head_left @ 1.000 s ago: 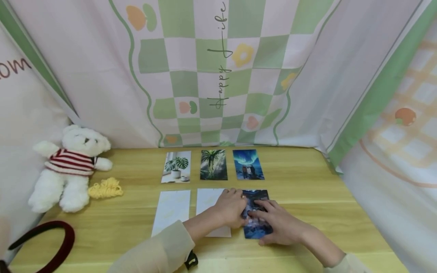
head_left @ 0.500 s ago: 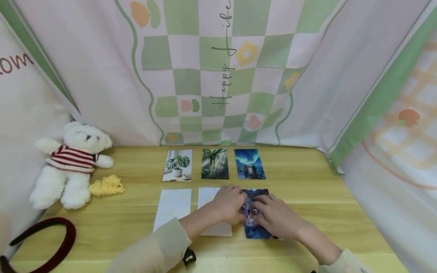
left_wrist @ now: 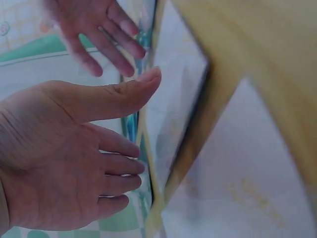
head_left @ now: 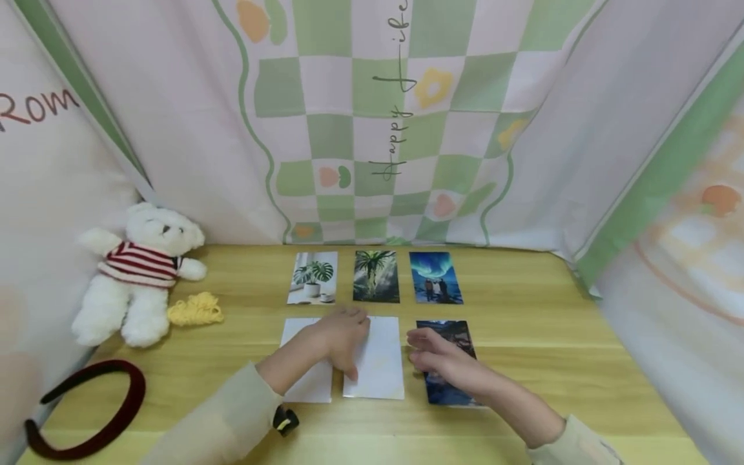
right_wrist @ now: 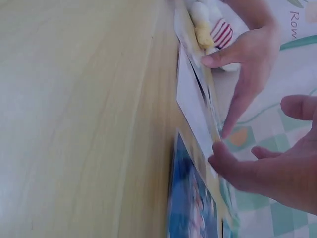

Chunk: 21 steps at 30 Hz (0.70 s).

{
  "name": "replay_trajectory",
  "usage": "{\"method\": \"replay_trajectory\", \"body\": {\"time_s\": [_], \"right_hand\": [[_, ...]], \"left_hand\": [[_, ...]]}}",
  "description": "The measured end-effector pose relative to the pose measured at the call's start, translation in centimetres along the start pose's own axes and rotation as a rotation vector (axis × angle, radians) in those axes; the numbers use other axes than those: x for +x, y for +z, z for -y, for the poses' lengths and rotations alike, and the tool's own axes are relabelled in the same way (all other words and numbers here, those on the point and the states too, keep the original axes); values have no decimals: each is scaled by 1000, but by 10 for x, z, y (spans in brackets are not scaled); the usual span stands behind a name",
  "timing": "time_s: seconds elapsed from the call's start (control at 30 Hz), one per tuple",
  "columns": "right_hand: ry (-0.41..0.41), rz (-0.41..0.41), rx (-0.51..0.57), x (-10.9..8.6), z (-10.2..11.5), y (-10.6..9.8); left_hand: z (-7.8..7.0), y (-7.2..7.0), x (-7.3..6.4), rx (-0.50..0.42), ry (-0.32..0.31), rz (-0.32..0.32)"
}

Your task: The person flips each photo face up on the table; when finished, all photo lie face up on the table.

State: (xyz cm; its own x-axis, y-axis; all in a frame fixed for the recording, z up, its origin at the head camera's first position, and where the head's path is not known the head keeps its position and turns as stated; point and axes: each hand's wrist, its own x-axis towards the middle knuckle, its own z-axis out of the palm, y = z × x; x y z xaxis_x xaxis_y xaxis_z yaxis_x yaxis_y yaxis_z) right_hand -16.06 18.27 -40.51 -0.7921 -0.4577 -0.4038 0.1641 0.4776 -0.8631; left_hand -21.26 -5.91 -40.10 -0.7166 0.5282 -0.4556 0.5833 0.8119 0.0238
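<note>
My left hand point(head_left: 341, 337) is over the left side of the middle white card point(head_left: 380, 368), thumb spread from straight fingers. It partly covers the left white card point(head_left: 310, 385) too. In the left wrist view this hand point(left_wrist: 84, 153) appears raised off the cards, holding nothing. My right hand point(head_left: 450, 365), its fingers extended, hovers across a dark blue photo card point(head_left: 456, 391) that lies picture side up. Nothing is in its grasp in the right wrist view, where the palm point(right_wrist: 282, 168) faces the left hand point(right_wrist: 255, 57).
Behind lies a row of photo cards: a potted plant point(head_left: 312, 279), hanging greenery point(head_left: 376, 278) and people under an aurora point(head_left: 436, 279). A white teddy bear point(head_left: 139, 274), yellow yarn point(head_left: 196, 310) and dark red headband point(head_left: 136, 394) occupy the left. A printed curtain point(head_left: 325, 90) closes the back.
My left hand has left the dark photo card and moved left over the white cards. My right hand's fingers have lifted and straightened beside the dark photo card. The head view has shifted slightly.
</note>
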Motion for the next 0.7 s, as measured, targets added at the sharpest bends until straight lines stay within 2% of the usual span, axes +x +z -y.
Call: {"method": "replay_trajectory", "body": {"time_s": [0.17, 0.37, 0.6, 0.7], "right_hand": [[68, -30, 38, 6, 6, 8], [80, -78, 105, 8, 6, 12], [96, -127, 171, 8, 5, 17], [87, -134, 256, 9, 5, 18]], "left_hand": [[-5, 9, -4, 42, -17, 42], [-6, 14, -4, 48, -59, 32], [-7, 21, -2, 51, -80, 15], [-8, 23, -1, 52, -84, 11]]}}
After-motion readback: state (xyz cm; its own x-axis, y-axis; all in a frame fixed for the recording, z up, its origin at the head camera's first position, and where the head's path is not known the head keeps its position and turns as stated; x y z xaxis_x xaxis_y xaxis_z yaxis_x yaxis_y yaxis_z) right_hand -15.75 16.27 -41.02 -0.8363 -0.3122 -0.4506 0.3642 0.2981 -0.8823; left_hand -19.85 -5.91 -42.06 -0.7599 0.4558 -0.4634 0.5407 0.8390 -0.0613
